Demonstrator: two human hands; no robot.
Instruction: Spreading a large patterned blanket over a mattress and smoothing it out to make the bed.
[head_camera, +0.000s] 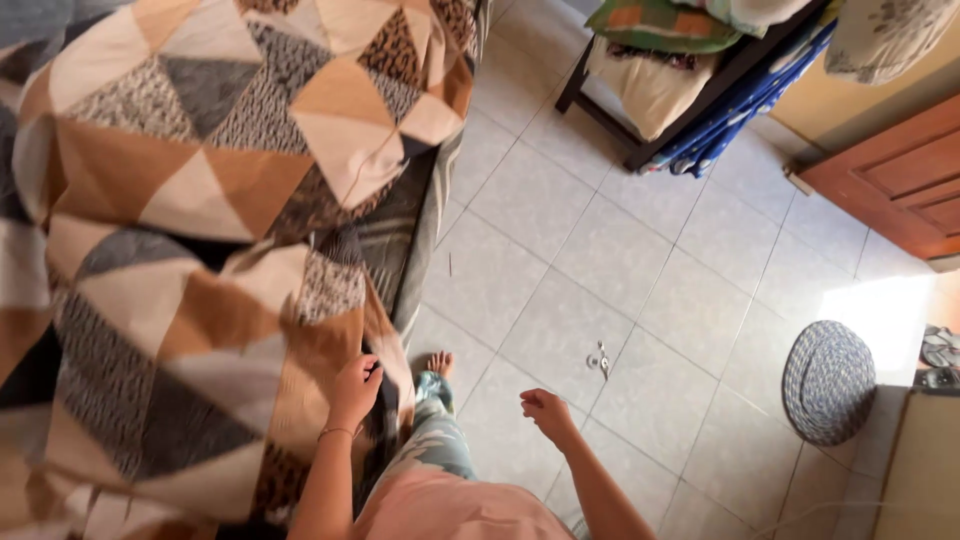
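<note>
Left hand (356, 388) pinches the lower edge of the quilt (200, 250), a patchwork of tan, grey and cream triangles draped over the bed at frame left; right hand (545, 410) hangs free over the tiled floor (600, 250), fingers loosely curled, holding nothing. Quilt judged soft, bulky, moderately heavy, best gripped along hem or corner. Bed beneath mostly hidden, quilt cut off top and left; small object (601, 358) on tiles unidentifiable.
</note>
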